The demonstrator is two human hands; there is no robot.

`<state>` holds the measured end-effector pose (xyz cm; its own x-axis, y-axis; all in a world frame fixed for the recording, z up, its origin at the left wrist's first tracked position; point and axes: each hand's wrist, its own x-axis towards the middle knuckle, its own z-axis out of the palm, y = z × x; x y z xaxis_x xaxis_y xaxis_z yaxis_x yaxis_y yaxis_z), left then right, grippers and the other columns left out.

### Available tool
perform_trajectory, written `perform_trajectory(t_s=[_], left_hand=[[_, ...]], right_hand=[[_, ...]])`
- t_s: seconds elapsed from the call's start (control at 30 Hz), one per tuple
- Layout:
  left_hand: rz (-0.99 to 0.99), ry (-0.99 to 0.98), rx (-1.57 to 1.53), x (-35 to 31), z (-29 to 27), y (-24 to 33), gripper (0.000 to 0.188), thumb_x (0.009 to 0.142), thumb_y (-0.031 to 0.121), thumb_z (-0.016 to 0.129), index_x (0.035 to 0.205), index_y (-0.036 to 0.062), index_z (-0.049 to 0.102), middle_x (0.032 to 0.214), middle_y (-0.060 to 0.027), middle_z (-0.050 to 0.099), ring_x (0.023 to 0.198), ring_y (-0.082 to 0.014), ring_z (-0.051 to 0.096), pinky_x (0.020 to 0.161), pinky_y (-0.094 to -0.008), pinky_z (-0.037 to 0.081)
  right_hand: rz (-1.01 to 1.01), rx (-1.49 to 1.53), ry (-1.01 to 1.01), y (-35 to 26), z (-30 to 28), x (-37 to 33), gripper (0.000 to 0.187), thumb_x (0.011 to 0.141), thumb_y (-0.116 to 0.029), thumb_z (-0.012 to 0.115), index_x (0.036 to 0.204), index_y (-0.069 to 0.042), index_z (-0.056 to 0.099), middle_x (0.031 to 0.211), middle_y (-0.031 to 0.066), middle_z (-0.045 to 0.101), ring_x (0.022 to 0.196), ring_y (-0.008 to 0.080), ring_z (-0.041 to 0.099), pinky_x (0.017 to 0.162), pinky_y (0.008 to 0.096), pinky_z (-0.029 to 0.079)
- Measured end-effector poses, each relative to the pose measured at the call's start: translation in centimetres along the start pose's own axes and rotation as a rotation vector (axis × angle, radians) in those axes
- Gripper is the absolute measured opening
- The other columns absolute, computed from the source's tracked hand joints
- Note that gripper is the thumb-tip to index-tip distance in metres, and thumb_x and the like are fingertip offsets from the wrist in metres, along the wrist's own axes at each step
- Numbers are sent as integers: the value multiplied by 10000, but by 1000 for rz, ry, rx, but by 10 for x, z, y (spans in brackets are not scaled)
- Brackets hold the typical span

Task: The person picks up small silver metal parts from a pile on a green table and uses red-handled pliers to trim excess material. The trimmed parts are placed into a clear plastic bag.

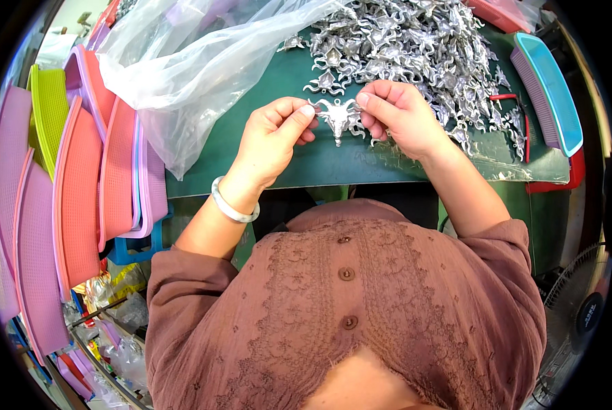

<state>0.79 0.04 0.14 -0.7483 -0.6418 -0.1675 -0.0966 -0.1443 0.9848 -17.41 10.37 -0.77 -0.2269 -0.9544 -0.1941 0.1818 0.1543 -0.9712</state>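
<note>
A silvery metal pendant (339, 121), shaped like a horned animal head with a small loop on top, is stretched between my two hands just above the green table (214, 160). My left hand (273, 133) pinches one horn between thumb and fingers. On the other side, my right hand (403, 117) has the opposite horn in a similar pinch. Beyond my hands lies a big heap of like metal pendants (401, 48). One loose pendant (326, 82) rests at the heap's near edge, just past the one I hold.
Clear plastic sheeting (183, 82) drapes over the table's left part. Stacked plastic baskets (80, 198) crowd the left side. To the right are a red-handled tool (526, 137), probably pliers, a blue and purple basket (552, 92), and a fan (579, 301) lower down.
</note>
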Motion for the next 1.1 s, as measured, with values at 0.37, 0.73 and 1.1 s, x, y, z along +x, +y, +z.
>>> perform_trajectory(t_s=[0.37,0.73,1.1], left_hand=[[-73,-23,-101,-3,-3,1,143,867,169,514,868,40,577,742,-28,580,626,-92,517,597,-213,414],[-165,-33,-292,0,-3,-1,143,863,165,505,831,38,562,726,-40,572,605,-103,499,582,-224,406],[-179,-41,-409,0,-7,-8,141,861,151,500,814,31,557,727,-37,564,610,-106,493,579,-241,404]], right_hand=[[33,36,-32,-3,4,2,170,842,-208,541,787,-50,572,612,-15,538,483,43,467,428,170,361],[70,119,-16,-2,5,5,155,834,-201,553,774,-58,564,597,-11,537,476,56,473,417,178,348],[77,177,-16,3,8,8,173,835,-211,551,730,-74,550,591,-13,541,480,60,481,426,189,358]])
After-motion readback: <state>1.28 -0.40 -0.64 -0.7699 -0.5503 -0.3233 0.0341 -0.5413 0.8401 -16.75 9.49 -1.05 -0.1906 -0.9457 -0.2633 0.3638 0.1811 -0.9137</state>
